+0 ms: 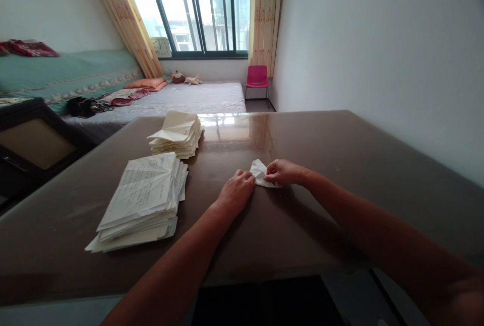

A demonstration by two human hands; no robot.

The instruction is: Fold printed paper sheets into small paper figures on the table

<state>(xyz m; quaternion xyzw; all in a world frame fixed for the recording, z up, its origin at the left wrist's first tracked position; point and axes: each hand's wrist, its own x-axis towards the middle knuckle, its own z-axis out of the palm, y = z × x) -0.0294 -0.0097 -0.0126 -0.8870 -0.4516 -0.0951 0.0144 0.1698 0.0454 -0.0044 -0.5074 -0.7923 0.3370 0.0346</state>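
Note:
A small folded sheet of white paper (259,171) with printed lines lies on the brown table between my hands. My left hand (238,188) is at its left edge, fingers curled and pressed together on the paper. On the right side, my right hand (283,172) pinches a part of the same paper between thumb and fingers. The fingertips partly cover the paper, so its exact fold is hard to make out. To the left of my hands lies a stack of creased, written sheets (141,190). Behind it sits another stack of yellowish creased sheets (177,134).
The glossy brown table (340,149) reaches close to the white wall on the right. Beyond it are a bed (219,95), a pink chair (257,78) and a window with curtains. A dark wooden cabinet (41,139) stands at the left.

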